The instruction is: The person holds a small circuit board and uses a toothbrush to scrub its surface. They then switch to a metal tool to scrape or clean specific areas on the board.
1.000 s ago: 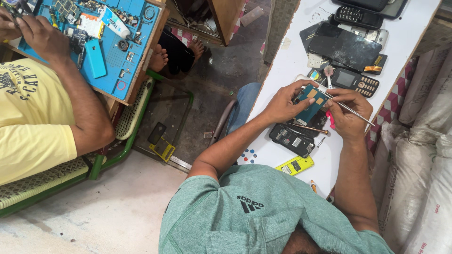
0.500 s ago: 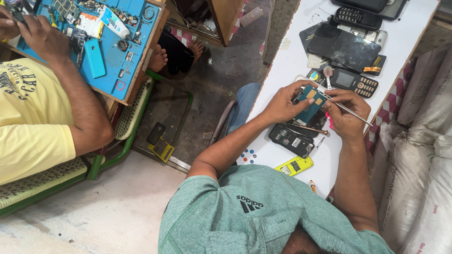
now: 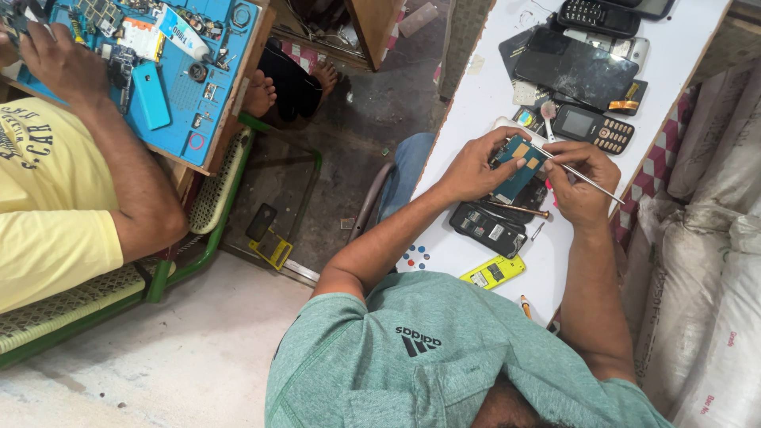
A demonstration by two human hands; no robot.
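My left hand (image 3: 474,168) holds a small blue circuit board (image 3: 519,161) up over the white table (image 3: 476,95). My right hand (image 3: 584,189) grips thin metal tweezers (image 3: 588,177), whose tip touches the top of the board. Just below the board lie an opened black phone (image 3: 490,230) and a thin screwdriver (image 3: 519,209). A yellow phone part (image 3: 491,272) lies nearer to me.
A black keypad phone (image 3: 593,128), a dark cracked screen (image 3: 575,71) and more phones lie farther up the table. White sacks (image 3: 705,238) stand at the right. At the left, a co-worker in a yellow shirt has a hand (image 3: 59,63) on a blue work mat (image 3: 190,75).
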